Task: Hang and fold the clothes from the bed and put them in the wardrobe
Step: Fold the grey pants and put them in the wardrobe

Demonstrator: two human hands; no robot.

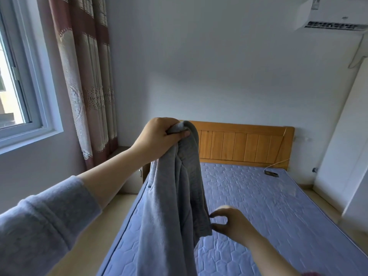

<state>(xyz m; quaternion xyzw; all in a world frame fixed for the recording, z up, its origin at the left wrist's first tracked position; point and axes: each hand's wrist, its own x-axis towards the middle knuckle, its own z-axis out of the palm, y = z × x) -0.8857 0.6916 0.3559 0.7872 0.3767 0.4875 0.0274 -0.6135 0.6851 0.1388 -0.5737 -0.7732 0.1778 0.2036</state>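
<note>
Head view: the left hand [157, 134] gripped a soft grey-blue ribbed knit garment [173, 196] by its bunched top edge, letting it hang in long folds above the bed [258, 206] and its quilted, hexagon-stitched blue mattress. The right hand [231, 224] pinched the garment's lower hem. A slatted wooden headboard [245, 144] stood behind.

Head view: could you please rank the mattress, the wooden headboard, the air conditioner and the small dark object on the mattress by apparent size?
1. mattress
2. wooden headboard
3. air conditioner, cut off by the frame edge, so its rank against the headboard is unsure
4. small dark object
</note>
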